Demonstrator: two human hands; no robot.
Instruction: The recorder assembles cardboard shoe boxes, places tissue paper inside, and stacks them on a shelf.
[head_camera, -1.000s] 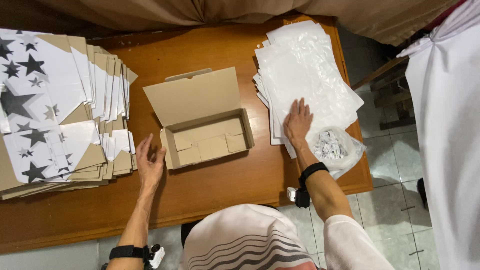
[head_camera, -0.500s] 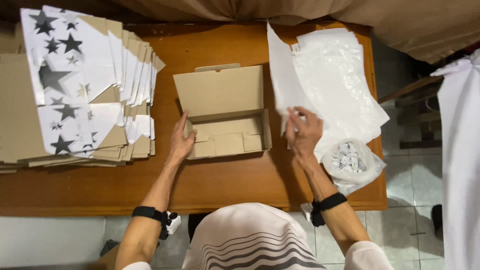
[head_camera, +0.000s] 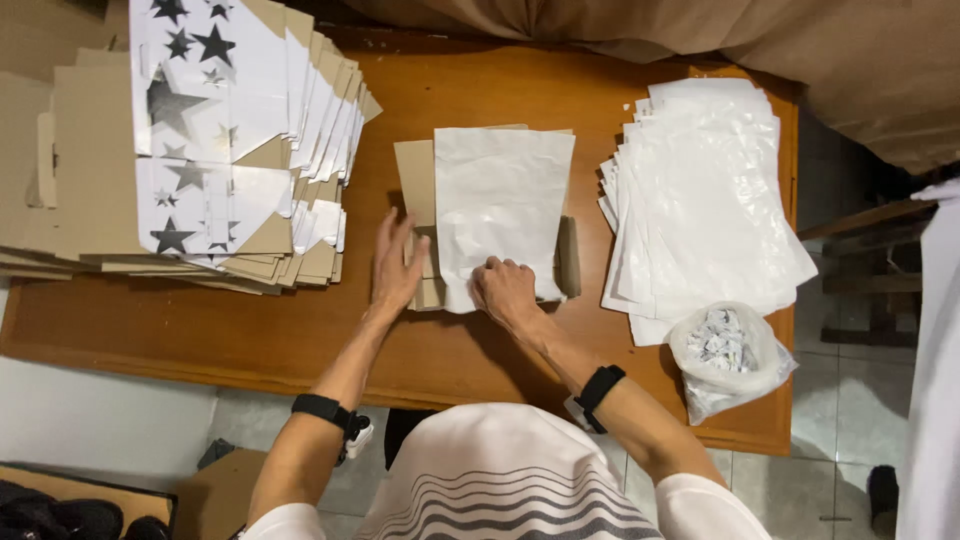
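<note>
An open brown cardboard box (head_camera: 415, 185) sits mid-table, mostly covered by a white paper sheet (head_camera: 500, 200) laid across it. My right hand (head_camera: 505, 290) presses on the sheet's near edge, fingers curled over it. My left hand (head_camera: 395, 268) rests flat against the box's left near corner, fingers apart, beside the sheet. Both wrists wear black bands.
A tall stack of flat cardboard boxes with white star-printed faces (head_camera: 200, 150) fills the table's left. A pile of white sheets (head_camera: 705, 195) lies at right, with a clear bag of small pieces (head_camera: 725, 355) near the wooden table's (head_camera: 250, 330) front right corner. Beige cloth hangs behind.
My right hand lifted one sheet off the right pile and carried it left onto the open box. My left hand moved from the table to the box's left side.
</note>
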